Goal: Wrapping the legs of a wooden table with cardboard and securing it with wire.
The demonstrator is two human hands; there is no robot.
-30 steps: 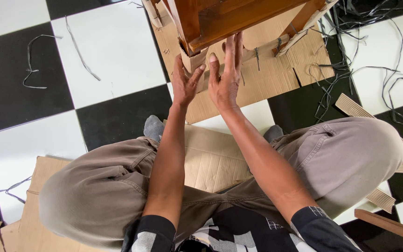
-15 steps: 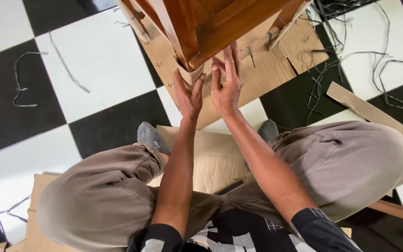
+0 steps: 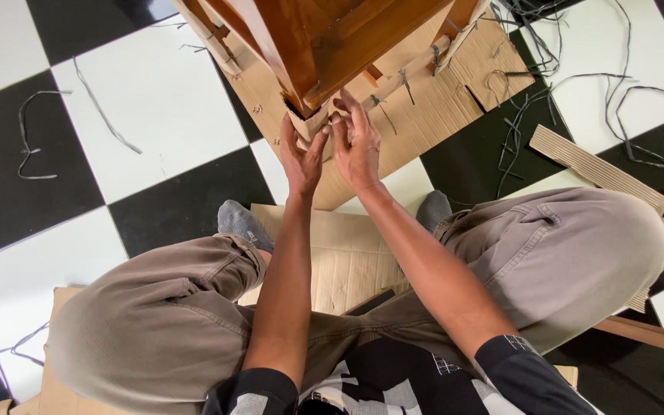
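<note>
Looking straight down at my own knees here, sitting on the checkered floor (image 3: 155, 100). My left hand (image 3: 301, 157) and right hand (image 3: 356, 142) both have their fingers curled onto the cardboard wrap (image 3: 310, 123) at the bottom of one wooden furniture leg (image 3: 286, 54), just ahead of me, pinching its edge. By my read the wrap sits around that leg but isn't tied down yet (no strap over it that I can see). Count: one wooden piece, two legs I can make out with cardboard on them, one big cardboard sheet (image 3: 424, 107) underneath, and loose grey straps (image 3: 547, 92) scattered far right, too tangled to count.
</note>
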